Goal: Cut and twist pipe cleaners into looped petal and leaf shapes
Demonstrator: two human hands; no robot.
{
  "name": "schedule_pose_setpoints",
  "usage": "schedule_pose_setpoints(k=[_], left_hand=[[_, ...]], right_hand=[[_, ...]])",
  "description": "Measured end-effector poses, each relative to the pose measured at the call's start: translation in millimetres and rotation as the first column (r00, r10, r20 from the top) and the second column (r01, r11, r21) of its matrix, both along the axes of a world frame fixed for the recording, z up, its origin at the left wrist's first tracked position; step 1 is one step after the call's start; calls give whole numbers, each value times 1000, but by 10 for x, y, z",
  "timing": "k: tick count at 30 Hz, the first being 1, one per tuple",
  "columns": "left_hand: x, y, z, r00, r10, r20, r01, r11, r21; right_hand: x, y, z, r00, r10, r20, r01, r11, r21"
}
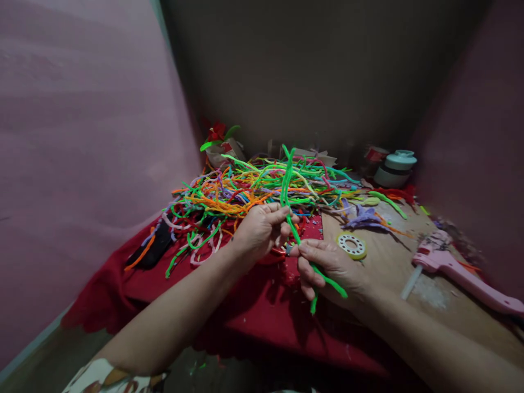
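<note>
My left hand (262, 229) pinches green pipe cleaners (287, 185) partway up, its fingers closed around them. Lower down, my right hand (327, 267) grips the same green strands, whose ends poke out below the palm. The strands rise up and away toward the back wall. Both hands hover just in front of a big tangled pile of multicoloured pipe cleaners (245, 194) spread over a red cloth (254, 305).
A pink glue gun (454, 267) lies at the right on a wooden board (393, 262). A tape roll (351, 244) and purple scraps (362, 217) sit near my right hand. A white jar (396, 168) stands at the back right. Pink walls close in on both sides.
</note>
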State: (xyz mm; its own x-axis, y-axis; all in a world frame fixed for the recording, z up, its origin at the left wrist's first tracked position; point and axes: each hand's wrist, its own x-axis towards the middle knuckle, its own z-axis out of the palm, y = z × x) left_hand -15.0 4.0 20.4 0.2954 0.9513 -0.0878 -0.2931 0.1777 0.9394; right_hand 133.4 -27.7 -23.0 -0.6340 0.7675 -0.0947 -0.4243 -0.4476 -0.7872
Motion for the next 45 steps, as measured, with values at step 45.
schedule_pose_setpoints(k=[45], left_hand=[[-52,115,-179,987,-137,-82,138,990,2]], right_hand=[[54,88,109,899,-323,296,267,939,215]])
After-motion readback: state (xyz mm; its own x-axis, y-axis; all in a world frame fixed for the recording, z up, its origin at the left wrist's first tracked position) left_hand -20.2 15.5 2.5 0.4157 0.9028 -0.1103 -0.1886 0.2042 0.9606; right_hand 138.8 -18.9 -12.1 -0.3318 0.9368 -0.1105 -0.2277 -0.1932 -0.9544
